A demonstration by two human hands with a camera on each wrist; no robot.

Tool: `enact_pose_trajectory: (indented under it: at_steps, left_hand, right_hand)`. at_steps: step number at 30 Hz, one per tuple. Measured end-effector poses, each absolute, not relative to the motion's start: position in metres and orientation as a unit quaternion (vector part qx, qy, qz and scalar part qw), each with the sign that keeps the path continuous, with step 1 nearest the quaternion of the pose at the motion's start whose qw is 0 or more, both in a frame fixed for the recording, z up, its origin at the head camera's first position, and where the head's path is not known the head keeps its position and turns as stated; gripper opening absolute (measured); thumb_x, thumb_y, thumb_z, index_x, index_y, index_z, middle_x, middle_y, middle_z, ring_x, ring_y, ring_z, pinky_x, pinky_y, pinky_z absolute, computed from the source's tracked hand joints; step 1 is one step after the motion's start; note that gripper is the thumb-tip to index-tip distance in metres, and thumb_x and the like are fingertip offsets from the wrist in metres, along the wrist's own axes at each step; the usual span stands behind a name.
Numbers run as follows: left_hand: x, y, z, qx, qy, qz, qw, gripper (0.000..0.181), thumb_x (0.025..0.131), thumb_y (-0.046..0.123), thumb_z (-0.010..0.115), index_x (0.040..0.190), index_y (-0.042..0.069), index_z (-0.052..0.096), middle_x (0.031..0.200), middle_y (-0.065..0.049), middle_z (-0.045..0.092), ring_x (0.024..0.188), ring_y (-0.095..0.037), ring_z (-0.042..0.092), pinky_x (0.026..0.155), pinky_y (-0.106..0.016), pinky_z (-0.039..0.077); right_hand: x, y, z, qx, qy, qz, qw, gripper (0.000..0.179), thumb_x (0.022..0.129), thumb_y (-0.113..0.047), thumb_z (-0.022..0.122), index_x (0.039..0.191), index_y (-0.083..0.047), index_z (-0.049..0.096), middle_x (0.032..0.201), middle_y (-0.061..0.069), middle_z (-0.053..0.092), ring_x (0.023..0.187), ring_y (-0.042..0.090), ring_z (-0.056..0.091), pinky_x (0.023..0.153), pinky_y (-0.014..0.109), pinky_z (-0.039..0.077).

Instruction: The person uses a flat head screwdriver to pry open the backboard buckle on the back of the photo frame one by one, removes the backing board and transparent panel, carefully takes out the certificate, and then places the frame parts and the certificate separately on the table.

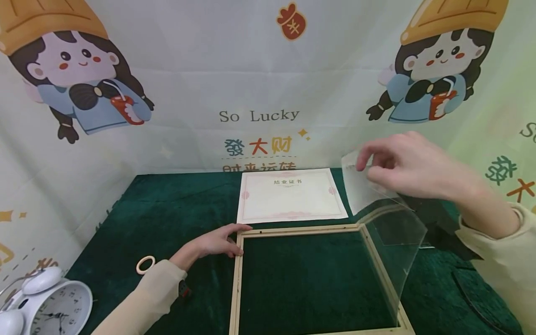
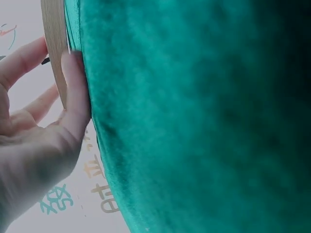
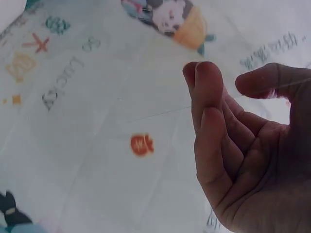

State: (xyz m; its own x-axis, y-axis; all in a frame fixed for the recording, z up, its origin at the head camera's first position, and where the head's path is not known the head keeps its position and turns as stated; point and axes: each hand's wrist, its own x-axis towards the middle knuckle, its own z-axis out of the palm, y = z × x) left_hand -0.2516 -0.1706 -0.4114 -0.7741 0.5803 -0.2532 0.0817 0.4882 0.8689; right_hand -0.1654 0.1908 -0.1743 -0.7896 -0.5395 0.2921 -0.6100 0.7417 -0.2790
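Observation:
My left hand point(image 1: 217, 240) grips the far left corner of a light wooden frame point(image 1: 310, 229) lying on the green cloth. In the left wrist view the thumb point(image 2: 75, 92) lies on one side of the frame's bar point(image 2: 54, 43) and fingers on the other. Above the frame's right side, my right hand point(image 1: 408, 165) has curled fingers and holds up a clear sheet point(image 1: 404, 242), which slants over the frame's right bar. The sheet's thin edge runs between thumb and fingers in the right wrist view; the exact contact is hard to see.
A printed certificate point(image 1: 293, 200) lies behind the frame, with a whitish sheet point(image 1: 356, 190) to its right. At left are a wooden ring point(image 1: 145, 264) and a white alarm clock point(image 1: 63, 307). A dark flat thing point(image 1: 435, 218) lies partly hidden under the right arm.

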Motion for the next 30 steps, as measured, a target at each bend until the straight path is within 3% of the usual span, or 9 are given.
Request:
enact_pose_trajectory:
  at_steps: [8,15,19,21,24,26,28,30]
  left_hand:
    - [-0.248,-0.167,-0.412,0.238,0.870,0.380,0.207,0.058,0.081,0.008,0.063,0.132,0.005,0.036,0.113,-0.012,0.035,0.076,-0.019,0.047,0.068,-0.032,0.039]
    - [-0.241,-0.162,-0.408,0.274,0.897,0.317,0.142,0.053,0.081,0.007,0.062,0.128,0.000,0.040,0.110,-0.012,0.042,0.077,-0.019,0.049,0.065,-0.032,0.042]
    - [-0.236,-0.159,-0.408,0.292,0.915,0.262,0.097,0.048,0.081,0.009,0.062,0.124,0.000,0.044,0.112,-0.013,0.045,0.083,-0.020,0.049,0.069,-0.033,0.042]
    - [-0.233,-0.158,-0.408,0.296,0.919,0.246,0.086,0.047,0.081,0.011,0.063,0.123,0.000,0.045,0.114,-0.013,0.044,0.086,-0.021,0.048,0.073,-0.035,0.041]
    - [-0.225,-0.158,-0.407,0.299,0.921,0.232,0.088,0.051,0.081,0.016,0.064,0.125,0.000,0.044,0.121,-0.017,0.040,0.097,-0.026,0.045,0.082,-0.041,0.039]
    - [-0.219,-0.158,-0.406,0.296,0.924,0.221,0.100,0.056,0.080,0.020,0.065,0.128,0.001,0.041,0.128,-0.019,0.035,0.106,-0.029,0.040,0.088,-0.044,0.035]
    - [-0.212,-0.158,-0.404,0.293,0.927,0.207,0.112,0.062,0.080,0.025,0.065,0.130,0.001,0.038,0.133,-0.021,0.030,0.114,-0.032,0.035,0.091,-0.046,0.032]
    - [-0.205,-0.157,-0.403,0.288,0.930,0.193,0.122,0.065,0.080,0.028,0.065,0.132,0.001,0.037,0.136,-0.021,0.027,0.118,-0.033,0.032,0.092,-0.046,0.031]
  right_hand:
    - [-0.177,0.255,-0.176,0.182,-0.916,0.329,0.140,0.017,0.087,-0.002,0.044,0.096,0.003,0.058,0.066,0.006,0.061,0.053,0.017,0.057,0.053,0.020,0.045]
    - [-0.188,0.313,-0.196,0.148,-0.858,0.454,0.190,0.030,0.093,-0.005,0.036,0.092,-0.020,0.062,0.068,-0.004,0.064,0.057,0.012,0.060,0.055,0.015,0.045]
    - [-0.195,0.339,-0.211,0.176,-0.780,0.565,0.203,0.034,0.094,-0.002,0.030,0.097,-0.014,0.062,0.072,-0.002,0.066,0.058,0.011,0.061,0.054,0.015,0.045]
    - [-0.198,0.349,-0.216,0.159,-0.772,0.591,0.173,0.034,0.095,-0.005,0.027,0.101,-0.017,0.058,0.075,-0.005,0.066,0.061,0.008,0.062,0.055,0.014,0.045]
    - [-0.203,0.358,-0.230,0.177,-0.685,0.700,0.098,0.035,0.096,-0.004,0.023,0.106,-0.015,0.055,0.084,0.001,0.066,0.071,0.011,0.063,0.062,0.015,0.046]
    - [-0.206,0.359,-0.241,0.192,-0.596,0.779,0.038,0.038,0.097,-0.005,0.020,0.109,-0.011,0.055,0.091,0.007,0.066,0.078,0.017,0.063,0.068,0.019,0.046]
    - [-0.210,0.357,-0.255,0.197,-0.455,0.868,0.005,0.036,0.096,-0.001,0.023,0.110,0.001,0.056,0.095,0.017,0.063,0.080,0.026,0.062,0.071,0.024,0.046]
    - [-0.213,0.354,-0.264,0.164,-0.373,0.913,-0.003,0.032,0.095,0.001,0.027,0.110,0.005,0.056,0.099,0.020,0.060,0.082,0.031,0.060,0.073,0.027,0.046]
